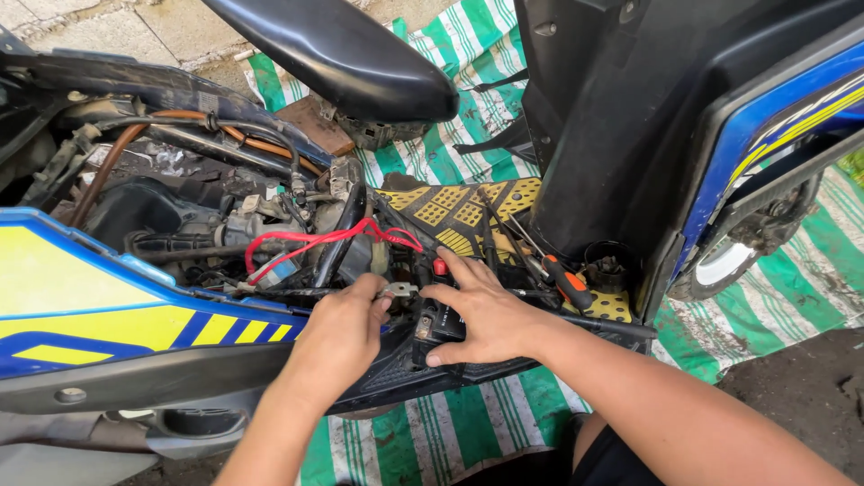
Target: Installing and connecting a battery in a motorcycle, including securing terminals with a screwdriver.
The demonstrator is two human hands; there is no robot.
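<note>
Left hand (pixel 340 331) fingers pinch what looks like a small metal connector (pixel 397 290); right hand (pixel 481 313) fingers spread over the black battery (pixel 438 328) beneath them.

Both hands (pixel 342 328) (pixel 481 310) on scooter battery (pixel 441 324)

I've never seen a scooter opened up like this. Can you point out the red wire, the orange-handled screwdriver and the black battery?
red wire (pixel 337 238): head view, on the middle of its loop.
orange-handled screwdriver (pixel 571 284): head view, on the orange-and-black handle.
black battery (pixel 444 321): head view, on its top face between the hands.
</note>
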